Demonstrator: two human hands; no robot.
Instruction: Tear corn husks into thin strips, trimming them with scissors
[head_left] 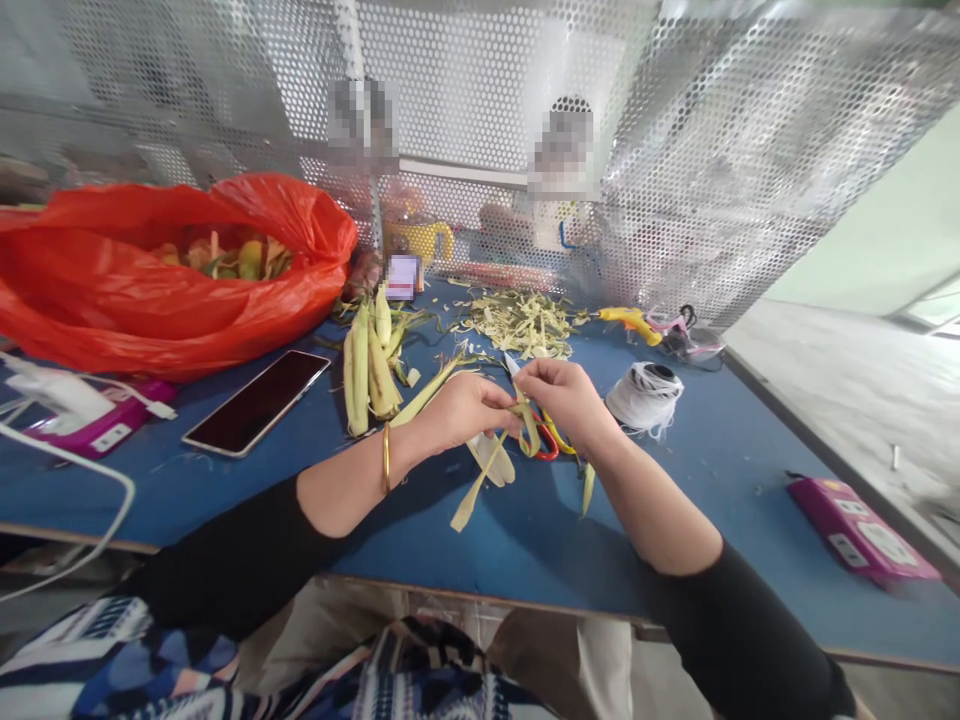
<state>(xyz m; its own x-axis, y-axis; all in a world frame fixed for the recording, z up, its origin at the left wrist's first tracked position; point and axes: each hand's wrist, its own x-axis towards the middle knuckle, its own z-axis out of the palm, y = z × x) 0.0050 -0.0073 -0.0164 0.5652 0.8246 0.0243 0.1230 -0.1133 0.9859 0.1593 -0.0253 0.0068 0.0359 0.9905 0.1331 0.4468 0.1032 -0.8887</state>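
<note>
Over the blue table [720, 460], my left hand [469, 408] and my right hand [564, 392] meet, both pinched on a pale green corn-husk strip [527, 428] that loops between them. More husk strips [487, 470] hang and lie just below the hands. Scissors with red and yellow handles [546, 432] lie on the table under my right hand, blade pointing away. A gold bangle [387, 458] sits on my left wrist.
A bundle of husk leaves [369, 368] lies left of the hands, husk scraps [521, 322] behind. Also present: a white thread spool [645, 396], a yellow glue gun [630, 322], a phone [256, 400], an orange bag [172, 270], pink power strips [859, 528], and a perforated metal screen [675, 150].
</note>
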